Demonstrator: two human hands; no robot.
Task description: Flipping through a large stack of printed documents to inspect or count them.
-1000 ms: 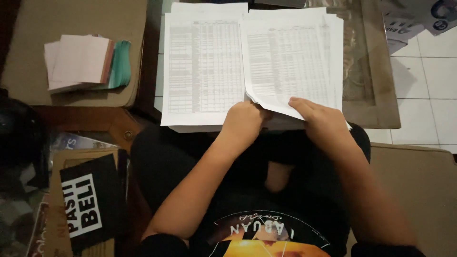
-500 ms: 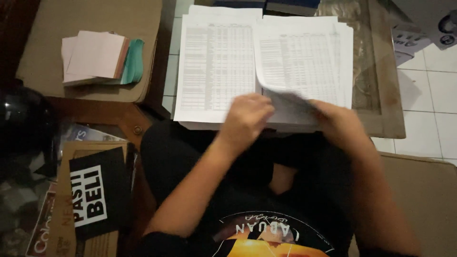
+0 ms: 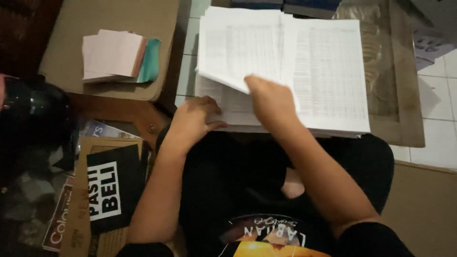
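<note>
Stacks of printed table sheets (image 3: 328, 81) are spread on the lap, long axis running away from the body, where one lifted sheet (image 3: 238, 52) is pinched by the right hand (image 3: 271, 97), while the left hand (image 3: 195, 119) is pressed flat, fingers spread, on the pile's near-left corner.

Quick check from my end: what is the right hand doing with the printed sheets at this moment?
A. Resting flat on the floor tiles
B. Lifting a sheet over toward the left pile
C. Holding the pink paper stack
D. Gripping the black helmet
B: the right hand holds a printed sheet raised and curled over the left pile, which the left hand steadies.
</note>
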